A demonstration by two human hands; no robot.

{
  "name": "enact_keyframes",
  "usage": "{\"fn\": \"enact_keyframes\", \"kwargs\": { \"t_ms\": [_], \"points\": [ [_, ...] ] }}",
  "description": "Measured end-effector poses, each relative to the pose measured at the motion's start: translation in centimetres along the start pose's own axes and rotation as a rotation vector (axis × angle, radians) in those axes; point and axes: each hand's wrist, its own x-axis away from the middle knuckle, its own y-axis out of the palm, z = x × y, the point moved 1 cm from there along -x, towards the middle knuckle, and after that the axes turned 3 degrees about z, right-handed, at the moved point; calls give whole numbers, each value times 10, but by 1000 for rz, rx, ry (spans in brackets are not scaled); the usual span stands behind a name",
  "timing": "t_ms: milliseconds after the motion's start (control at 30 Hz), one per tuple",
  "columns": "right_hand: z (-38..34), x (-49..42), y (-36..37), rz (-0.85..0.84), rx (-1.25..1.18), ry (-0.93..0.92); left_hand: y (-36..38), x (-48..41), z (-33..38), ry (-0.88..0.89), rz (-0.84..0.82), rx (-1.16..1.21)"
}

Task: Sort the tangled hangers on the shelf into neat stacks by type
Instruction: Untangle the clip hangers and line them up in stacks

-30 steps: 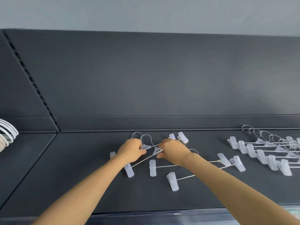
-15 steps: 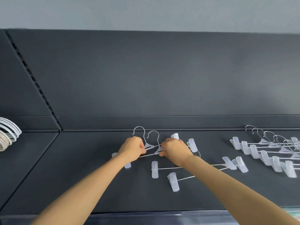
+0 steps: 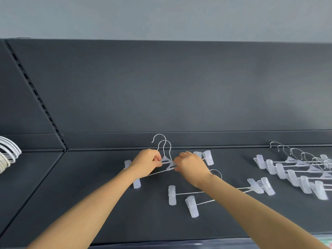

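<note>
Translucent plastic on thin wire: two clip hangers at the middle of the shelf, towards its back edge, hooks overlapping and pointing at the back panel. Pinched at one neck piece by the curled fingers of the left hand; gripped at the other neck by the curled fingers of the right hand. Looks hooked together. Risk in a hard sideways pull: a bent rod, or a clip catching on the other wire. Just under the right forearm, two more loose hangers, easily dragged by the wrist and tangled afresh. Well apart to the right, a neat row of clip hangers; danger of knocking it askew with a careless drop. Far left, white hangers of another type; danger of mixing the types there.
</note>
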Motion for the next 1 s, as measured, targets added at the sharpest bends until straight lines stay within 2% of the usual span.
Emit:
{"fn": "enact_keyframes", "kwargs": {
  "t_ms": [300, 567, 800, 1000],
  "points": [
    [0, -13, 8, 126, -157, 111, 3, -15, -12, 28, -77, -15],
    [7, -18, 21, -100, -164, 184, 10, -26, -22, 13, -170, -105],
    [5, -14, 22, -140, -204, 165, 4, -28, -24, 77, -226, -169],
    [3, -11, 19, -120, -212, 188, -15, -21, -33, 69, -119, -210]
  ]
}}
